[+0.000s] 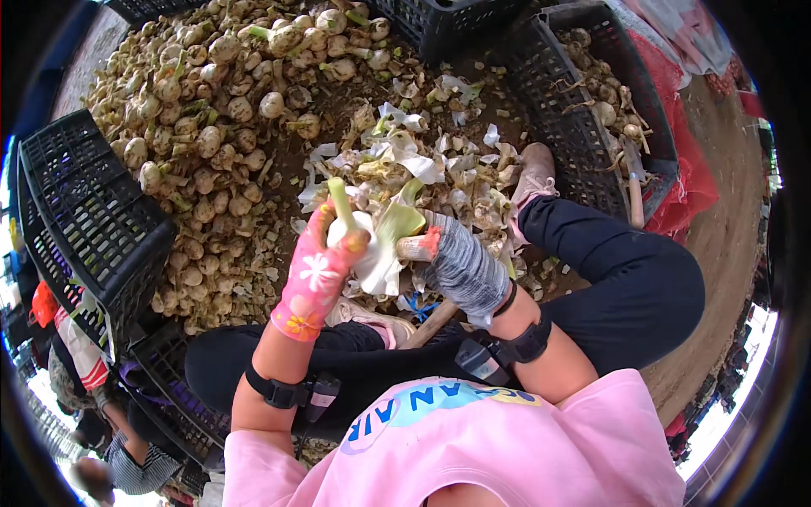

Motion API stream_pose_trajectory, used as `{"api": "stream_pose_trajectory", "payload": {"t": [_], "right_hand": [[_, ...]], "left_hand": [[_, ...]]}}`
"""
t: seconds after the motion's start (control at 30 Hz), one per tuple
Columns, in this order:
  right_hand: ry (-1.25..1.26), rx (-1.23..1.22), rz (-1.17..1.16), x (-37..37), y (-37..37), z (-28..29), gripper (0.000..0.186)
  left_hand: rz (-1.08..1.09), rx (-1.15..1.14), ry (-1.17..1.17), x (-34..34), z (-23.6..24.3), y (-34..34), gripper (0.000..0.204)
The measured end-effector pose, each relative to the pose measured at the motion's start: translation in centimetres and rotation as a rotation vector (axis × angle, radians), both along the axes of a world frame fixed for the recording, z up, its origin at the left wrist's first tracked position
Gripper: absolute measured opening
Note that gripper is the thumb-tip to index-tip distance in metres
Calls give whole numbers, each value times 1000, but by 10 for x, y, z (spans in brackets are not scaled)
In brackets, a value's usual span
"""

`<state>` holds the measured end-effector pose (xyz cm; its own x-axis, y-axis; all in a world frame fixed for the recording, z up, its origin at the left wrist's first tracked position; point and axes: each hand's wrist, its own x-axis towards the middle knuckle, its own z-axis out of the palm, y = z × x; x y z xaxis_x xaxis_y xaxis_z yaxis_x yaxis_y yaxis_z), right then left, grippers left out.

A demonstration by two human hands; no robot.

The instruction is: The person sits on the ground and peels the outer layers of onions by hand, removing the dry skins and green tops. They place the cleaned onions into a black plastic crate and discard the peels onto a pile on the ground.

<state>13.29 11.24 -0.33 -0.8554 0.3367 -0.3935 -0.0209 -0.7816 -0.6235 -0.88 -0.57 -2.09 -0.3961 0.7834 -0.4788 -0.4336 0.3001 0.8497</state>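
Note:
My left hand [318, 269], in a pink flowered glove with bare fingertips, is closed around a white garlic bulb [346, 225] whose cut green stem points up. Beside it, my right hand [448, 253] wears a grey knitted cover with an orange patch at the thumb. Its fingers pinch a broad strip of white and pale green garlic skin [387, 245], which hangs down next to the bulb. Whether the strip is still joined to the bulb cannot be made out. Below both hands lies a heap of loose garlic peels [460, 190].
A large pile of unpeeled garlic [207, 127] spreads at the far left. A black crate [89, 203] tilts at the left edge. Another crate [557, 110], partly filled with garlic, stands at the right. A wooden handle [432, 324] lies by my shoe. Another person [139, 460] is at lower left.

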Motion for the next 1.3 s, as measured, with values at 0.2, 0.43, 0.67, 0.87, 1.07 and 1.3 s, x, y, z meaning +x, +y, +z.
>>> {"api": "stream_pose_trajectory", "payload": {"t": [0.2, 0.43, 0.67, 0.87, 1.07, 1.3], "right_hand": [[180, -532, -40, 5, 10, 6, 36], [24, -1, -194, 8, 4, 4, 30], [158, -109, -328, 17, 40, 10, 35], [-111, 1353, 53, -8, 7, 12, 39], [24, 1207, 22, -10, -7, 5, 21], [-12, 800, 264, -6, -17, 4, 18]], "left_hand": [[98, 245, -410, -4, 23, 7, 57], [92, 0, 66, -8, -19, 7, 29], [428, 60, -491, -12, 3, 9, 29], [165, -79, -159, 2, 8, 10, 33], [-78, 22, 246, 2, -30, -9, 31], [571, 18, -525, -14, -8, 8, 30]]}}
